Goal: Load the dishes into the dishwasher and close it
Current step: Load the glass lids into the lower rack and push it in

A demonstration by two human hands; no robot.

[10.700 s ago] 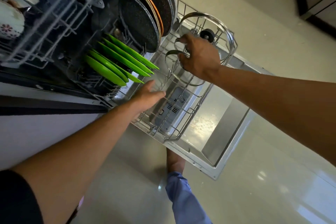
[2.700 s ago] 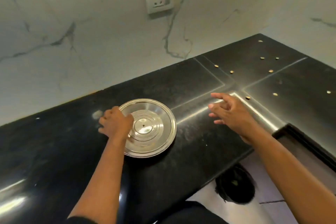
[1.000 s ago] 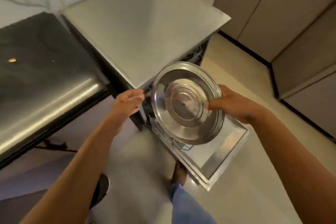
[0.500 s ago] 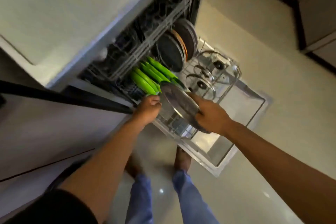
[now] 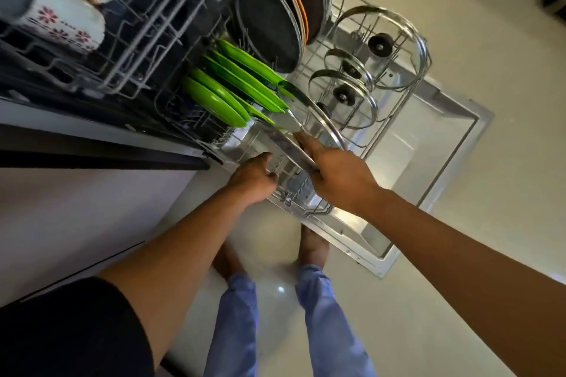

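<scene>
A home kitchen: an open steel dishwasher [image 5: 428, 162] racked with bright green plastic plates [image 5: 232, 92], glass pot lids [image 5: 398, 49], a floral ceramic mug [image 5: 58, 18]

A black short sleeve [image 5: 70, 327] covers the upper arm at the lower left of the frame; both forearms are bare. Light blue trousers [image 5: 330, 324] end above bare feet [image 5: 314, 243].

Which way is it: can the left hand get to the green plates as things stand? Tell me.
Probably yes. The left hand sits at the lower rack's near edge, and the green plates stand just beyond it, their near side uncovered. The steel plate in the right hand lies to the right, not across that path.
</scene>
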